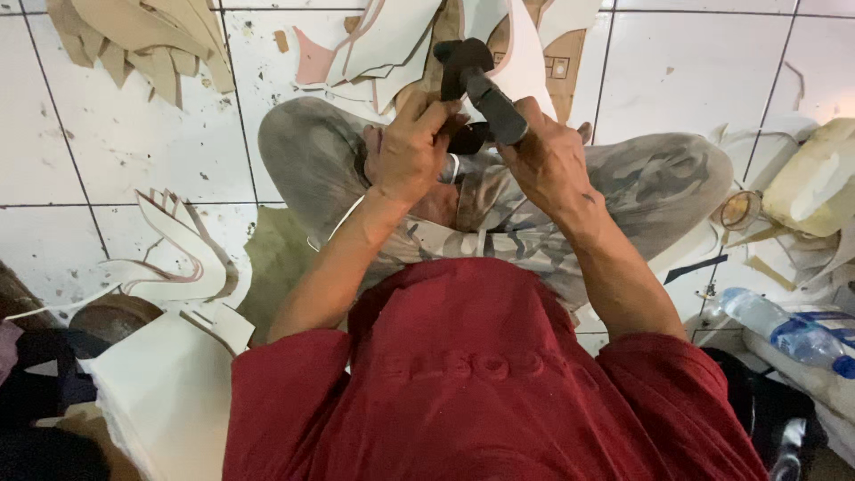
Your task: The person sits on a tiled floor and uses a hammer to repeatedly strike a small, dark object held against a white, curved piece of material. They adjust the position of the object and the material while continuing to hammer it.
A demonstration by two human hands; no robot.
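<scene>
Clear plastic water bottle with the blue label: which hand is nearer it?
Right. The right hand, gripping a dark tool, is up-left of the clear plastic water bottle; the left hand lies farther left.

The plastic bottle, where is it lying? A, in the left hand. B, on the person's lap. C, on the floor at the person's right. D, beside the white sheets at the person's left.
C: the bottle lies on its side on the tiled floor at the lower right of the view, away from both hands.

Even, soft overhead light; faint shadows on white tiles; centre sharp, edges stretched and slightly blurred.
</scene>
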